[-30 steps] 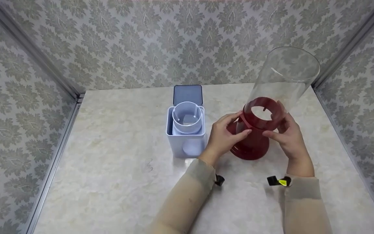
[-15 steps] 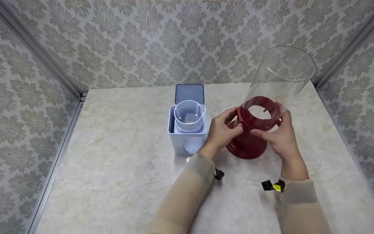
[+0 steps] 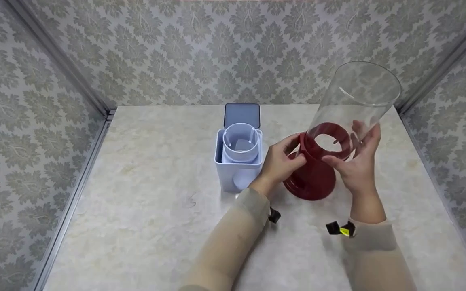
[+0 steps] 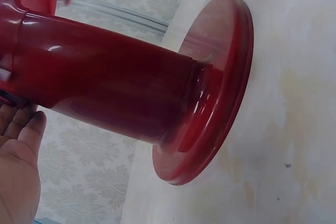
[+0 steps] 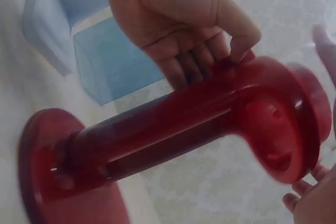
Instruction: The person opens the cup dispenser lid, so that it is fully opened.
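A red dispenser stand [image 3: 310, 180] with a round base stands on the table, its top collar tilted back to the right. From that collar rises a clear cylinder [image 3: 358, 93], open at its upper end. My left hand [image 3: 279, 161] grips the collar's left side, thumb in front; the right wrist view shows this left hand [image 5: 184, 19] curled at the collar too. My right hand [image 3: 356, 161] is at the collar's right side, thumb near its front, fingers spread beside the cylinder. In the left wrist view the stand's red column [image 4: 115, 74] and base fill the middle.
Left of the stand is a pale blue square container [image 3: 237, 178] with a round clear cup [image 3: 241, 141] inside. A darker blue lid [image 3: 242, 115] stands at its back. Patterned panels [image 3: 208, 52] border the marbled table [image 3: 148, 194] at the back and sides.
My right hand has loosened from the collar's right side, its fingers spreading upward and outward along the cylinder. My left hand keeps its grip on the collar. The head view has shifted slightly.
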`<state>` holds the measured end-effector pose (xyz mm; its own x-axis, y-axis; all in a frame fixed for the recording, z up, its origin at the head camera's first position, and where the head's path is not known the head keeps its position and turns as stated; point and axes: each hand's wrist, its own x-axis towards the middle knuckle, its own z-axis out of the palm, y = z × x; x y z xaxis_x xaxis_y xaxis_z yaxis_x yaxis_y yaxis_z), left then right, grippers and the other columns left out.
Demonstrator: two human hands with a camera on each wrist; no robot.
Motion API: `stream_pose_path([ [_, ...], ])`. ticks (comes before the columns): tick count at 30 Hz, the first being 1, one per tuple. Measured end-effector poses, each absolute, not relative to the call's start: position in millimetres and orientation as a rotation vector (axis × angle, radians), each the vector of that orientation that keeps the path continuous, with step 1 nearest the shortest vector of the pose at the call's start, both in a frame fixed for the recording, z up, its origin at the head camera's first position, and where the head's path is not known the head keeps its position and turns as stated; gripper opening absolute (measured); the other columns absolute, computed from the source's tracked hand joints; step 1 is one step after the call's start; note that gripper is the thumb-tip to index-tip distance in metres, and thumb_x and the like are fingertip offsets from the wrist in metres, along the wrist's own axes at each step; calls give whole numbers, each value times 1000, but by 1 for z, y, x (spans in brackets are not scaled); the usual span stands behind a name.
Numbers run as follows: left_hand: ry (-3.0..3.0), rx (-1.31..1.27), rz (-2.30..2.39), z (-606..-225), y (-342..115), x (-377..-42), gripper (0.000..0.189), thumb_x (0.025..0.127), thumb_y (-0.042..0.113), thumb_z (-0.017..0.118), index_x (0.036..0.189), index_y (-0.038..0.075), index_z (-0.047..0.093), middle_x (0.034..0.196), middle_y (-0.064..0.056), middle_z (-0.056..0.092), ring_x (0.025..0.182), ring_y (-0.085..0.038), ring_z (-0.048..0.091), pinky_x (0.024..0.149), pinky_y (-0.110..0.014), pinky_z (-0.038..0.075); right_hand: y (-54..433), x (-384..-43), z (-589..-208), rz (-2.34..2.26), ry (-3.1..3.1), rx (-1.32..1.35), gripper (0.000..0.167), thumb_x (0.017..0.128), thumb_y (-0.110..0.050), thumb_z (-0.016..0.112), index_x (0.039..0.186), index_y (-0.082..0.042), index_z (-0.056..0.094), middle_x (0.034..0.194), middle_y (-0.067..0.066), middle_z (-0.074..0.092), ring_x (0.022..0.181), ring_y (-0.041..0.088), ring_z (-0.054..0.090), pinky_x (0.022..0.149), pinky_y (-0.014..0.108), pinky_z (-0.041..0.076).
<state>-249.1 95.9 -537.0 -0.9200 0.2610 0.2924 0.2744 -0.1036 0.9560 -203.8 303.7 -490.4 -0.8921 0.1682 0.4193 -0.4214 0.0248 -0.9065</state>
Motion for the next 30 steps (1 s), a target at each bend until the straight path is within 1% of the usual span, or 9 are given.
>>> stream_pose_path([
  [4, -2059, -678, -2283, -537, 99, -248, 59, 105, 4, 73, 161, -4, 57, 165, -23, 62, 160, -32, 56, 125, -48, 55, 299, -215, -464, 2022, -1662, 361, 174, 59, -36, 116, 180, -11, -7, 176, 16, 34, 163, 34, 37, 145, 46, 24],
  [7, -2022, -703, -2279, -539, 102, -245, 62, 109, 8, 74, 165, -4, 51, 168, -24, 57, 164, -32, 51, 126, -46, 55, 296, -220, -450, 2035, -1624, 354, 172, 61, -30, 116, 180, -13, -7, 173, 14, 38, 157, 33, 46, 140, 41, 35],
  [9, -1992, -716, -2269, -541, 104, -244, 61, 110, 9, 72, 166, -4, 50, 167, -24, 56, 164, -33, 50, 125, -44, 55, 295, -222, -444, 2024, -1655, 326, 163, 64, -25, 115, 181, -14, 1, 169, 14, 44, 152, 31, 52, 132, 37, 43],
  [11, -1962, -705, -2253, -543, 106, -243, 58, 111, 8, 71, 164, -6, 52, 164, -26, 57, 162, -35, 54, 123, -42, 57, 295, -224, -441, 2022, -1683, 310, 146, 70, -17, 112, 179, -14, 15, 164, 13, 49, 146, 31, 56, 125, 34, 48],
  [15, -1920, -674, -2240, -545, 105, -243, 53, 110, 4, 71, 160, -8, 57, 158, -28, 62, 157, -38, 59, 124, -40, 55, 294, -225, -441, 2035, -1688, 312, 114, 77, -4, 103, 167, -13, 34, 156, 12, 55, 140, 29, 61, 117, 31, 51],
  [19, -1926, -676, -2240, -546, 103, -243, 54, 109, 3, 71, 159, -9, 57, 155, -28, 63, 155, -39, 61, 125, -38, 54, 295, -228, -446, 2028, -1632, 353, 109, 75, -5, 103, 163, -11, 39, 153, 14, 56, 137, 29, 63, 115, 32, 54],
  [22, -1947, -687, -2223, -547, 103, -246, 54, 109, 7, 73, 158, -7, 58, 153, -26, 65, 149, -34, 67, 122, -36, 57, 297, -231, -448, 2010, -1594, 400, 110, 72, -7, 105, 161, -7, 41, 150, 17, 58, 133, 29, 66, 112, 33, 56],
  [26, -1971, -718, -2165, -549, 101, -248, 52, 108, 9, 74, 156, -5, 61, 148, -25, 68, 139, -29, 72, 120, -42, 60, 299, -234, -447, 2015, -1563, 475, 109, 68, -6, 107, 157, -3, 43, 145, 16, 62, 130, 28, 69, 110, 34, 58],
  [30, -1972, -724, -2155, -550, 97, -249, 52, 107, 8, 75, 155, -7, 61, 146, -27, 67, 138, -31, 72, 120, -47, 60, 301, -237, -447, 2045, -1575, 542, 107, 70, -4, 105, 157, -3, 42, 146, 14, 63, 130, 28, 69, 111, 33, 58],
])
